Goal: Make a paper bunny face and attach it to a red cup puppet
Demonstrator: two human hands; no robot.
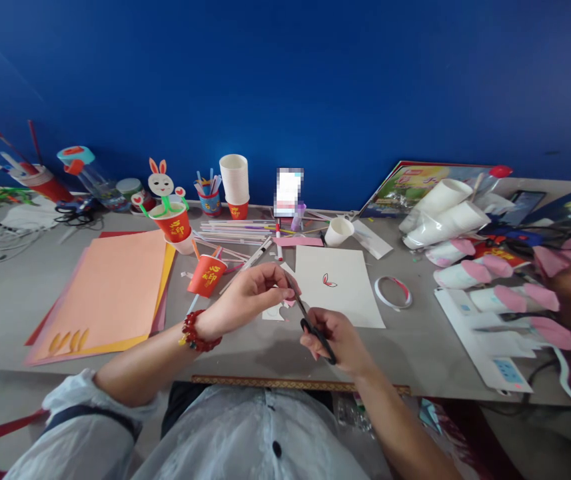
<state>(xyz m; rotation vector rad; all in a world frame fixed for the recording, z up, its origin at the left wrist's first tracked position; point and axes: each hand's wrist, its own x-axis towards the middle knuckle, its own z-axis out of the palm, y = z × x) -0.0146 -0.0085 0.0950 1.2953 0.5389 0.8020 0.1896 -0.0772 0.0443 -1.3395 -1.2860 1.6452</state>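
My right hand point(335, 340) grips black-handled scissors point(319, 333), with the blades pointing up and left. Close to the blade tips, my left hand point(255, 297) is closed in a pinch; what lies between its fingertips is too small to make out. Below the fingers are cut white paper scraps point(272, 313) with a bit of pink. Just beyond my right hand lies a white sheet point(355, 300) bearing a small red-and-black leaf-like drawing point(329, 281). A tilted red paper cup point(208, 275) stands beside my left hand, holding a few sticks.
Coloured paper sheets point(115, 280) lie at left. Behind them stands a red cup point(172, 227) with a paper rabbit point(160, 183). Stacked white cups point(234, 177), straws point(235, 232) and a phone-like bright screen point(289, 191) line the back. At right are a tape roll point(394, 293) and a power strip point(485, 347).
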